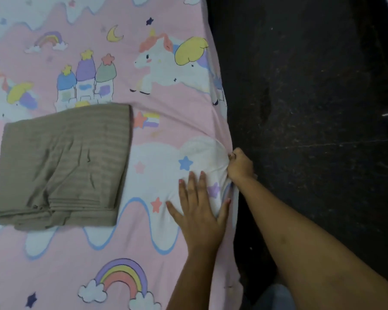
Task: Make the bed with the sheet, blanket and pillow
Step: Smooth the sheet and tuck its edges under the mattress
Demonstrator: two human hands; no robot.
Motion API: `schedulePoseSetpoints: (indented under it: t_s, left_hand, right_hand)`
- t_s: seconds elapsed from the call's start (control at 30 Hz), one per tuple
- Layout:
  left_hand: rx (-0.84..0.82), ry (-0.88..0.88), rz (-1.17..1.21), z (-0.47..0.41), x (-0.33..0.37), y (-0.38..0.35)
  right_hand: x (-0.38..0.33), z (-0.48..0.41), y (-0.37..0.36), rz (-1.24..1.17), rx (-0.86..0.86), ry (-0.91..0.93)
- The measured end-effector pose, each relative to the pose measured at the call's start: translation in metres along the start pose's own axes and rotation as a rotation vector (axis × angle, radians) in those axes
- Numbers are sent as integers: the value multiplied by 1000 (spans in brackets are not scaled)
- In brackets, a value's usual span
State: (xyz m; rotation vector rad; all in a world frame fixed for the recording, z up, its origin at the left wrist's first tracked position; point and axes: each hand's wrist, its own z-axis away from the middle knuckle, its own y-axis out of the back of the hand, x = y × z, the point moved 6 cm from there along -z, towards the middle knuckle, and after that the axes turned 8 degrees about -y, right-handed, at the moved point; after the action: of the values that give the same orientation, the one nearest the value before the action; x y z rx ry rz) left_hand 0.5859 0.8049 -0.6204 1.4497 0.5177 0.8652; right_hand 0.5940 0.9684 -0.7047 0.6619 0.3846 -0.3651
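A pink sheet (121, 242) printed with unicorns, rainbows and clouds covers the bed. A folded olive-brown blanket (63, 162) lies on it at the left. My left hand (199, 211) rests flat on the sheet near the bed's right edge, fingers straight and spread. My right hand (240, 167) grips a bunch of the sheet at that edge, and wrinkles fan out from the grip. No pillow is in view.
A dark speckled floor (318, 108) runs along the right side of the bed. A bit of blue clothing (276, 298) shows at the bottom edge. The sheet's right edge hangs down over the mattress side.
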Motion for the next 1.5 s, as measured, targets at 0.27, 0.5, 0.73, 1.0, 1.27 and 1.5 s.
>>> schedulePoseSetpoints:
  t_s: [0.27, 0.5, 0.73, 1.0, 1.27, 1.5]
  left_hand:
    - [-93, 71, -58, 1, 6, -2]
    - [-122, 77, -70, 0, 6, -6]
    - [-140, 276, 65, -20, 10, 7]
    - [-158, 501, 237, -137, -14, 18]
    - [-196, 498, 276, -214, -27, 25]
    - [-145, 544, 291, -252, -23, 22]
  right_hand:
    - [-46, -12, 36, -82, -231, 84]
    - [-129, -13, 21, -217, -345, 197]
    - [-136, -27, 38, 117, -89, 388]
    - [-143, -76, 34, 30, -194, 131]
    - [-247, -116, 38, -290, -207, 142]
    - [-273, -125, 47, -225, 147, 360]
